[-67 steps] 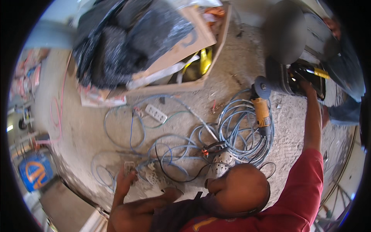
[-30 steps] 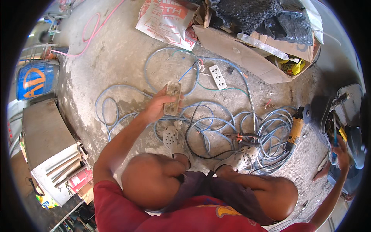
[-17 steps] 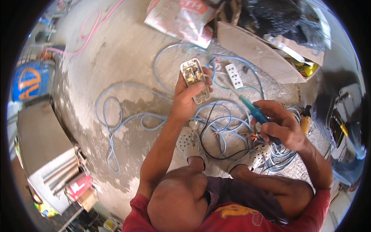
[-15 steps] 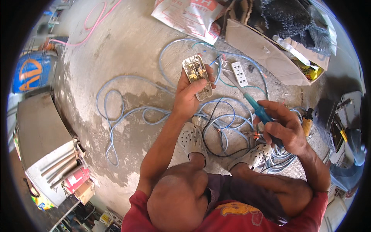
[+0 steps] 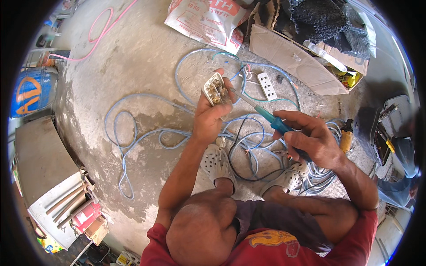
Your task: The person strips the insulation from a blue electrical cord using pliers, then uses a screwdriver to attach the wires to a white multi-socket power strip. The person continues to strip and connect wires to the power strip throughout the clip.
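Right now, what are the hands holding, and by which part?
Left hand: an open white socket case, by its edges. Right hand: a screwdriver, by its blue handle.

Your screwdriver (image 5: 269, 116): glossy plastic handle, smooth metal shaft. Your socket (image 5: 214, 88): plastic shell, metal contacts. Floor (image 5: 146, 62) under you: rough, matt concrete. Box (image 5: 288, 62): matt cardboard.

We are holding a socket (image 5: 215, 90) in our left hand (image 5: 210, 119), a screwdriver (image 5: 276, 122) in our right hand (image 5: 320, 138), with cable (image 5: 143, 94) lying on the floor (image 5: 146, 57) before us, a box (image 5: 290, 65) ahead right, and a barrel (image 5: 36, 91) far left.
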Tool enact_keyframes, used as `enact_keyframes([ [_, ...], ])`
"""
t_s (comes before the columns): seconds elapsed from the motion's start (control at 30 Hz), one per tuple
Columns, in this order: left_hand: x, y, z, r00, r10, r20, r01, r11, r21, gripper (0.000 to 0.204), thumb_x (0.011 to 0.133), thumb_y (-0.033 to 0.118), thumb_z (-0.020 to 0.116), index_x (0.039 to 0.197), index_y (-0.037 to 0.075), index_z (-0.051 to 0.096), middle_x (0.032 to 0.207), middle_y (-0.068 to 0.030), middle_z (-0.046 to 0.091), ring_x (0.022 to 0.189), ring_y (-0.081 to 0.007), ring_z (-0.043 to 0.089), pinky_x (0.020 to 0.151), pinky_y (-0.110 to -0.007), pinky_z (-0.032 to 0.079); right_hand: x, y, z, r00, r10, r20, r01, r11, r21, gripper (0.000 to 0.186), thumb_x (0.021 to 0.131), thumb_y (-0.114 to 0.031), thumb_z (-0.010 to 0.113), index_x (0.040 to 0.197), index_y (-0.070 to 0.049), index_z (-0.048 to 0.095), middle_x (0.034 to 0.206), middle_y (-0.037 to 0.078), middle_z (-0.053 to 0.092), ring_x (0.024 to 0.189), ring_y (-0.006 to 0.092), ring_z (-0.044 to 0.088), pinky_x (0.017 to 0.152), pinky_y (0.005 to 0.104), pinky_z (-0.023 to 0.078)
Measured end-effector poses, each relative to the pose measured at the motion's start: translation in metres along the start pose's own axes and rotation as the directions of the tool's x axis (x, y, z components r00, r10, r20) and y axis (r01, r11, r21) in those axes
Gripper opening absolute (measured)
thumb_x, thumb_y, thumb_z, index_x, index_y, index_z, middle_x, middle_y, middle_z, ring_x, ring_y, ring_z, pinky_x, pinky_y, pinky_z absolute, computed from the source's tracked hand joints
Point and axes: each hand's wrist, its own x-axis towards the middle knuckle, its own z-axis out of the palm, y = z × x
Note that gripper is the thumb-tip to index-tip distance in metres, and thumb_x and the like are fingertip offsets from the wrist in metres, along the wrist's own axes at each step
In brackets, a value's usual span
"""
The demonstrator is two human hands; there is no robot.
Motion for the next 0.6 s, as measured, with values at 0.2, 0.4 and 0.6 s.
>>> enact_keyframes([
  [0.2, -0.0006, 0.0025, 0.0036, 1.0, 0.003, 0.016, -0.004, 0.999, 0.051, 0.079, 0.074, 0.001, 0.056, 0.15, 0.004, 0.034, 0.123, -0.008, 0.054, 0.105, -0.0191, 0.056, 0.096, -0.036, 0.046, -0.0007, 0.0018, -0.0008, 1.0, -0.013, 0.016, 0.013, 1.0, -0.006, 0.048, 0.095, -0.015, 0.061, 0.139, 0.001, 0.05, 0.099, 0.008, 0.067, 0.062, 0.0065, 0.056, 0.054, 0.022, 0.045],
  [0.4, -0.0019, 0.0014, 0.0078, 0.999, -0.023, 0.026, 0.023, 0.999, 0.023, 0.079, 0.074, -0.001, 0.054, 0.15, 0.004, 0.034, 0.121, -0.0072, 0.053, 0.102, -0.018, 0.055, 0.093, -0.034, 0.045, -0.0007, -0.0016, -0.0032, 1.0, 0.013, 0.017, -0.013, 1.0, -0.024, 0.048, 0.094, -0.013, 0.061, 0.139, 0.002, 0.051, 0.098, 0.007, 0.068, 0.061, 0.0066, 0.054, 0.055, 0.0223, 0.044],
  [0.6, -0.003, -0.0011, 0.0098, 0.997, -0.072, 0.032, 0.073, 0.997, -0.011, 0.077, 0.075, -0.005, 0.053, 0.15, 0.005, 0.035, 0.119, -0.0051, 0.051, 0.099, -0.0157, 0.052, 0.091, -0.03, 0.043, -0.0006, 0.0016, -0.0077, 0.999, 0.031, 0.01, -0.031, 0.998, -0.048, 0.047, 0.094, -0.013, 0.061, 0.138, 0.002, 0.051, 0.096, 0.006, 0.068, 0.062, 0.0062, 0.054, 0.053, 0.0227, 0.043],
])
